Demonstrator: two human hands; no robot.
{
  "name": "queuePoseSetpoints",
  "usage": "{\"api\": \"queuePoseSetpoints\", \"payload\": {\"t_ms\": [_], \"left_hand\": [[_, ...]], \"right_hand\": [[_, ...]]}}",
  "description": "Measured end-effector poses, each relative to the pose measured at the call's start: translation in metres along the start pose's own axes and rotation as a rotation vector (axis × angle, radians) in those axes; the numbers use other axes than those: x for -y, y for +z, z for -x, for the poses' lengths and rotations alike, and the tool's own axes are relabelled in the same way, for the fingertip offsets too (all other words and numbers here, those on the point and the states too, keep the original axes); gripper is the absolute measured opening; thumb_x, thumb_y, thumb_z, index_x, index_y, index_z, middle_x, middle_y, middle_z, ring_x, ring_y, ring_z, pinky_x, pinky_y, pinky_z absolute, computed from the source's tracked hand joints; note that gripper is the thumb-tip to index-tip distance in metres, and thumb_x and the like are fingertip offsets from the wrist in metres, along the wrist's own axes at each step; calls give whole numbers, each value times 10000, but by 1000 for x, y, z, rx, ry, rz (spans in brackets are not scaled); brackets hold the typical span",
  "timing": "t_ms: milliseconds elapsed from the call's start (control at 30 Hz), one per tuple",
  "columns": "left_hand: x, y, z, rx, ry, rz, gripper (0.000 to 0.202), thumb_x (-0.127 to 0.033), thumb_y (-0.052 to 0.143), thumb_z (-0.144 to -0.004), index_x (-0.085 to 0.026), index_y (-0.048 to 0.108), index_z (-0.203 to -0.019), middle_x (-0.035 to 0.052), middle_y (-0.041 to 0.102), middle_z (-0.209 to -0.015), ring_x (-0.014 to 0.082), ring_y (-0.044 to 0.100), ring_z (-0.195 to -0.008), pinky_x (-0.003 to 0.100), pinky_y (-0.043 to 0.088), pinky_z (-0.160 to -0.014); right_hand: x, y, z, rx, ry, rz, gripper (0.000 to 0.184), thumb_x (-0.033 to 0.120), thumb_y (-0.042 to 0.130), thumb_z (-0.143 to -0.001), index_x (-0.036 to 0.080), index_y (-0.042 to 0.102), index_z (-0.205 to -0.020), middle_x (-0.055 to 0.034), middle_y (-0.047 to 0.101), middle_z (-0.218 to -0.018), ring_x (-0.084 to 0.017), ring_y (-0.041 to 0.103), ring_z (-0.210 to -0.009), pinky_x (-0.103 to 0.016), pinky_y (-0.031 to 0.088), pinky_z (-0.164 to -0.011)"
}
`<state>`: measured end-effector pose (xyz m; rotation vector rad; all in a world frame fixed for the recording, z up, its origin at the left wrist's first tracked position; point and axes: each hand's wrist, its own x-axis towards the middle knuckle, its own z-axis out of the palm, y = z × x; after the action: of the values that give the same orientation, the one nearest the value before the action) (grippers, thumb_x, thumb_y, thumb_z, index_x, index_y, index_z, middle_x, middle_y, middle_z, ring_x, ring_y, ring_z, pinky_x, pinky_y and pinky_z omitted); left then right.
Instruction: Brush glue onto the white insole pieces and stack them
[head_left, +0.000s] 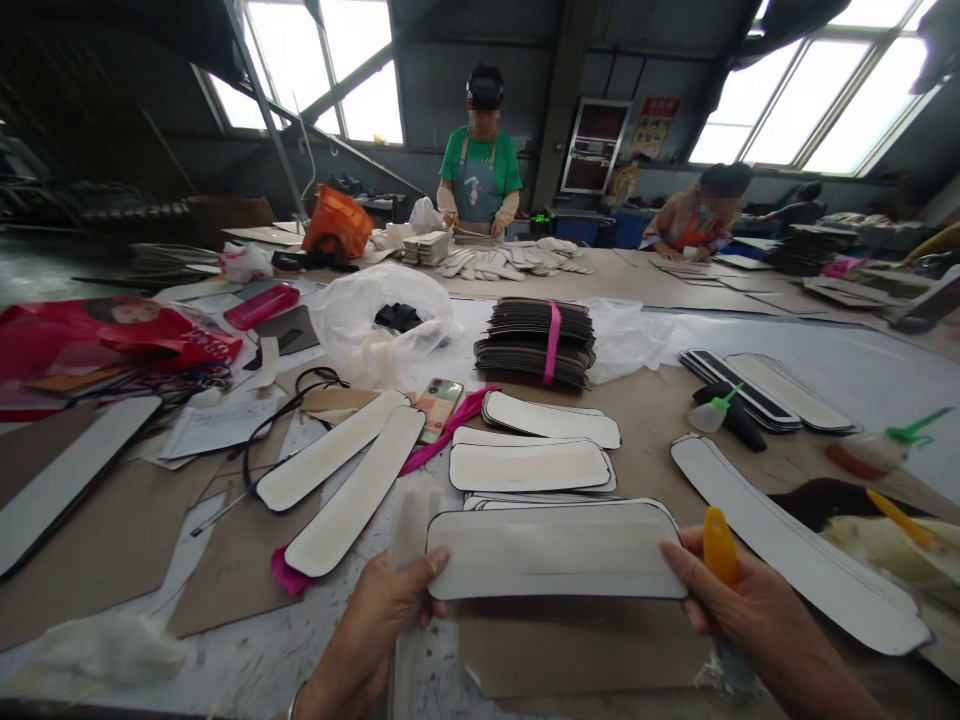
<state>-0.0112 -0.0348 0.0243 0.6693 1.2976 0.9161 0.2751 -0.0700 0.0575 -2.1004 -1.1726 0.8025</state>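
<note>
We pinch the pale panel (555, 552) by its ends between our left hand (375, 600) and right hand (742, 608), the right also holding a yellow tool (721, 545). A loosened grip could let the tool scratch it or knock the stacked panels (529, 466) just beyond.

The left hand (358, 620) is bare, with a slim, pale, silvery bracelet (297, 702) curving around the wrist; the lower edge of the view cuts it off, so that only a short piece shows and any clasp or marking on it is too small to tell. The right hand (746, 605) is bare as well, its thumb (696, 572) rounded at the tip, and the forearm (825, 665) behind it is uncovered as far as it shows
</note>
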Motion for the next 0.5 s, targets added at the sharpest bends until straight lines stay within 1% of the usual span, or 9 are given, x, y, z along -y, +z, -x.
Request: {"api": "queuePoseSetpoints", "payload": {"t_ms": [67,167,333,500], "left_hand": [[0,-1,-1,18,4,17,373,-405,752,-591,-98,612,-751,2,571,-565,73,465,-427,164,339,-380],[0,-2,-1,27,-21,43,363,-392,764,-580,-110,608,-748,-12,565,-560,65,450,-422,159,360,-383],[-1,0,0,-13,-80,63,387,-380,792,-542,-117,619,-767,-9,589,-565,70,460,-425,157,388,-387],[1,0,-1,-65,-91,22,386,-395,801,-520,-113,608,-699,-22,546,-441,64,439,-383,140,354,-368]], "right_hand": [[-4,-1,-2,13,8,10,422,601,463,-705,203,538,-825,51,485,-385,-162,522,-419,-269,403,-483],[-8,-3,-6,67,21,-1,432,615,457,-688,209,519,-822,53,483,-388,-164,526,-415,-265,407,-471],[-6,-6,-6,141,-19,-20,390,588,450,-708,207,495,-781,68,469,-413,-143,511,-422,-250,407,-493],[-3,-4,-5,143,-37,-20,378,557,433,-763,187,512,-776,62,478,-424,-127,493,-441,-244,397,-518]]}}
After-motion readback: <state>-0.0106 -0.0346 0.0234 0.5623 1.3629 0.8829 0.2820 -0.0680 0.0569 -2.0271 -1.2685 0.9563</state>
